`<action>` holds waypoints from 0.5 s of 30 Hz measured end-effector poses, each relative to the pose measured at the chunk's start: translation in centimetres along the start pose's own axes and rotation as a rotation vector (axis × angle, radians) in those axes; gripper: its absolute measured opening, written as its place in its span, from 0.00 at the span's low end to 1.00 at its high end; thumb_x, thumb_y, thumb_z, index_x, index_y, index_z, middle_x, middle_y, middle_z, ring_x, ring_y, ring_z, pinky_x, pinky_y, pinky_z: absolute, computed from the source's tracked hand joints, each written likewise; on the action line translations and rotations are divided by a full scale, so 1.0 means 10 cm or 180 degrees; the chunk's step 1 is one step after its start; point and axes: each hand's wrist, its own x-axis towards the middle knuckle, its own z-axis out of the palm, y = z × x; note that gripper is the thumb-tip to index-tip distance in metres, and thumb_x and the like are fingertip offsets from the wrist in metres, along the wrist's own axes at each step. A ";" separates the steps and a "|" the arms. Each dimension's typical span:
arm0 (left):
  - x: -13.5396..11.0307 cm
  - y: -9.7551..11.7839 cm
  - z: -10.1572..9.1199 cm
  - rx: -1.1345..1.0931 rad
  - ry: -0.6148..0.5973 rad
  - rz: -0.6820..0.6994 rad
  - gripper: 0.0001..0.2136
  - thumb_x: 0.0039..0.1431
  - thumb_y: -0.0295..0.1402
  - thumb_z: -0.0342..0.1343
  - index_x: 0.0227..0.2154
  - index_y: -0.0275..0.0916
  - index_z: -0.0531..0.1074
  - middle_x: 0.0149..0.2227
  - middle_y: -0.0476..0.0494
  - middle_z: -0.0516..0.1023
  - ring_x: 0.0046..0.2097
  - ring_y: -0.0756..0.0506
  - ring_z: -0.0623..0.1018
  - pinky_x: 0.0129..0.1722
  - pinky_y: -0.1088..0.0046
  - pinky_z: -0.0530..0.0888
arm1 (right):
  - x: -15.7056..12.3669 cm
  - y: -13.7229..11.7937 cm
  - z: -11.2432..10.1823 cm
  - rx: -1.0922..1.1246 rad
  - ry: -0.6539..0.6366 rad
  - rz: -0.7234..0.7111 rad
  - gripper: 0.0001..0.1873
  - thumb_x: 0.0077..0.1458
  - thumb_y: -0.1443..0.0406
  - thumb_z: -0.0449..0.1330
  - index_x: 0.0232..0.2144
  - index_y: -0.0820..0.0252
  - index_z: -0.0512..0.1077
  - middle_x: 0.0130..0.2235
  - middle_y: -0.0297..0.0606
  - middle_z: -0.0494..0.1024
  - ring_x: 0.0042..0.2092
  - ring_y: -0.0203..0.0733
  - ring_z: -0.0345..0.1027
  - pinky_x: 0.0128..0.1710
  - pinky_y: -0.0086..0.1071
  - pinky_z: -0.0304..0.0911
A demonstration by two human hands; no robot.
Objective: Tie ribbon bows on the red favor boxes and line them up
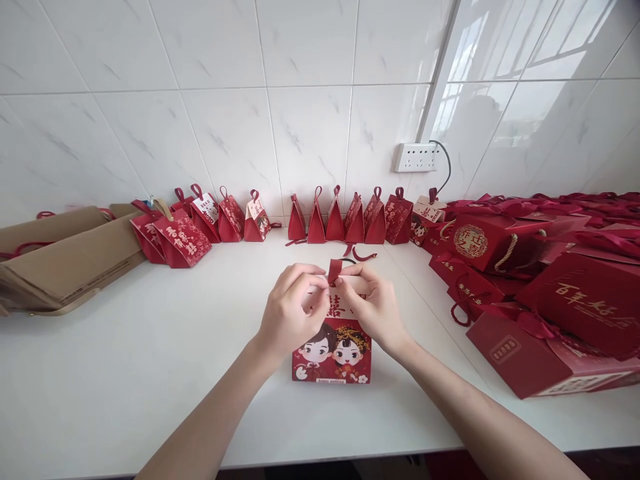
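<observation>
A red and white wedding favor box [332,353] with two cartoon faces stands upright on the white table in front of me. A dark red ribbon [335,269] rises in a loop from its top edge. My left hand [296,303] pinches the ribbon's base from the left with thumb and fingertips. From the right, my right hand [373,303] pinches the same ribbon, its fingers against the box top. Both hands cover the upper corners of the box, and whether the ribbon is knotted is hidden by the fingertips.
Several small red favor boxes [316,220] with ribbon loops line the tiled wall. Loose ribbon scraps [364,256] lie behind my hands. Larger red gift boxes [555,353] are piled at the right. Brown paper bags [75,260] lie at the left. A power strip [417,158] hangs on the wall.
</observation>
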 end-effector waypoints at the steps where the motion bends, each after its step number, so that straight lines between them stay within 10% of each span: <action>1: 0.00 0.01 0.00 -0.0068 -0.0009 -0.0049 0.06 0.53 0.23 0.52 0.31 0.40 0.68 0.36 0.44 0.72 0.42 0.46 0.74 0.43 0.69 0.72 | 0.00 0.00 0.00 0.0003 -0.0002 -0.0010 0.12 0.53 0.56 0.57 0.30 0.60 0.70 0.29 0.35 0.75 0.27 0.35 0.65 0.25 0.26 0.60; 9: 0.05 0.11 -0.04 -0.1122 -0.0057 -0.1700 0.08 0.55 0.34 0.56 0.38 0.40 0.71 0.36 0.46 0.77 0.41 0.46 0.77 0.37 0.75 0.74 | 0.01 0.02 -0.01 0.0133 -0.0464 -0.0010 0.12 0.55 0.56 0.56 0.32 0.59 0.67 0.24 0.32 0.70 0.21 0.32 0.59 0.20 0.25 0.55; 15: 0.09 0.08 -0.07 -0.1134 -0.0226 -0.1920 0.07 0.54 0.36 0.57 0.27 0.39 0.74 0.28 0.49 0.78 0.31 0.50 0.75 0.31 0.78 0.72 | 0.00 0.09 0.00 -0.0450 -0.0186 -0.0991 0.08 0.54 0.66 0.54 0.37 0.56 0.60 0.32 0.35 0.69 0.31 0.37 0.65 0.29 0.30 0.63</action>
